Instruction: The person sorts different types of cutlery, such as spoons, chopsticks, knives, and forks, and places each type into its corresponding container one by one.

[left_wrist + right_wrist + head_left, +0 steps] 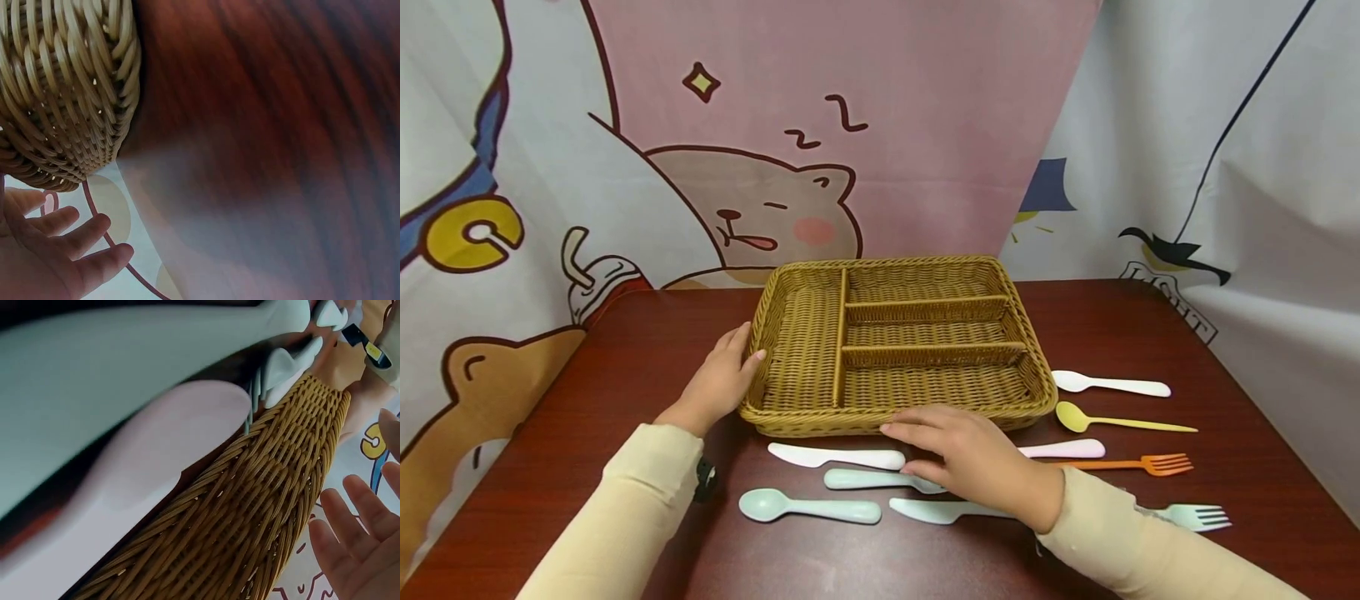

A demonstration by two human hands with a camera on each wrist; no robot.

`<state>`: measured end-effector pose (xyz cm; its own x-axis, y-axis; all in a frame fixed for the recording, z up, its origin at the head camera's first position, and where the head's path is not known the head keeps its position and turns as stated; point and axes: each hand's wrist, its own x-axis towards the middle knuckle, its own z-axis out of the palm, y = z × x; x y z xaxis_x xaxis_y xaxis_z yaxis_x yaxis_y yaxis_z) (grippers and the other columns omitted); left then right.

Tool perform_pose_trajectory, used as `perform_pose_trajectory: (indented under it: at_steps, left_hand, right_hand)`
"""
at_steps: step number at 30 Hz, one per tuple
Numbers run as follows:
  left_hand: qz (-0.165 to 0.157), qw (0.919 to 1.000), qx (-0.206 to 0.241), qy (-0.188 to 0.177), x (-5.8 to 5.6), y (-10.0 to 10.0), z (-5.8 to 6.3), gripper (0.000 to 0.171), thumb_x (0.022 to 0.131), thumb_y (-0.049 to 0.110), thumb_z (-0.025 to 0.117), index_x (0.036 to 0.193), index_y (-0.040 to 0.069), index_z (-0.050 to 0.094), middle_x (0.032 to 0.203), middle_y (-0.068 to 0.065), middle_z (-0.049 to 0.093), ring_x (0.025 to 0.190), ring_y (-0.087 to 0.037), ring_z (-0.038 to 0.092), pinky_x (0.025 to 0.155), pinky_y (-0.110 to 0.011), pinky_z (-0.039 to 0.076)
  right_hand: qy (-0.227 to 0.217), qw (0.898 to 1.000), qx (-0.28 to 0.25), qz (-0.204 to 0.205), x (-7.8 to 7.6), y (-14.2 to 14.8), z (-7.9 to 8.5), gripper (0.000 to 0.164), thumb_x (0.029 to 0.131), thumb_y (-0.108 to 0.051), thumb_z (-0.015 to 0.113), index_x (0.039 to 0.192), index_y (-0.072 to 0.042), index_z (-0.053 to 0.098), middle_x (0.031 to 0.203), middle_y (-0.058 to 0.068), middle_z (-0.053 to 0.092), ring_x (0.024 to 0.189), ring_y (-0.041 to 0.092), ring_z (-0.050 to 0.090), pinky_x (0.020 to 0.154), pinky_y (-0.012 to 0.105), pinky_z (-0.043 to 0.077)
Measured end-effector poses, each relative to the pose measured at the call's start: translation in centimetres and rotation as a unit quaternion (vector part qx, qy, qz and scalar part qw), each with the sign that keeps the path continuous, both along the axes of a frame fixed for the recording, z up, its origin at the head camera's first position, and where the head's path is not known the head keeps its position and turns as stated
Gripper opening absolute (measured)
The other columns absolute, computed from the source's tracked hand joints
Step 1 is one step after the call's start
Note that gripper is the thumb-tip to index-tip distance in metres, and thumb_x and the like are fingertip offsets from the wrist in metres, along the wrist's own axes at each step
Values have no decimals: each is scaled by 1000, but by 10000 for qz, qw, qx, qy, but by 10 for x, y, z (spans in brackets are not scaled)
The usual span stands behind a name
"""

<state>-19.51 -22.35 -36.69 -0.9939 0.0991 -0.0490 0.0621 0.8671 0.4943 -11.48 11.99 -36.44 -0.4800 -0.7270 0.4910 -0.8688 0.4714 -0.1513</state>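
A woven wicker basket (820,419) with divided compartments stands on the table, its visible compartments bare. At its left side is my left hand (718,379), thumb by the rim; in the left wrist view its fingers (94,234) spread out straight. My right hand (973,454) hovers at the front rim, over the cutlery, its fingers relaxed and holding nothing. Below and left of it lie a white knife (835,455), a mint utensil (865,479) with its head partly covered, a mint spoon (764,505) and a mint knife (925,510).
To the right lie a white spoon (1075,382), a yellow spoon (1072,417), a pink-handled utensil (1067,449), an orange fork (1165,464) and a mint fork (1198,517), some partly behind my right arm. A printed curtain (940,125) hangs behind the dark red table (655,358).
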Motion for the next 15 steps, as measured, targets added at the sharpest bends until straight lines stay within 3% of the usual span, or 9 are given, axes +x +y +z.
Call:
perform_pose_trajectory:
  at_steps: [11, 15]
  left_hand:
    - [-61, 9999, 63, -70, -3, 3, -5, 56, 106, 18, 34, 153, -4, 13, 154, -28, 18, 141, -45, 20, 112, -58, 20]
    - [-103, 9999, 45, -16, -5, 4, -7, 55, 106, 18, 34, 152, -5, 15, 153, -28, 20, 141, -45, 21, 112, -57, 20]
  right_hand:
    - [-590, 9977, 338, -49, 2, -4, -4, 39, 81, -24, 79, 118, -16, 70, 109, -2, 68, 99, 14, 64, 82, 33, 53]
    - [-992, 9931, 596, -210, 3, -4, -5, 38, 83, -25, 77, 119, -18, 70, 109, -4, 68, 100, 14, 64, 82, 33, 53]
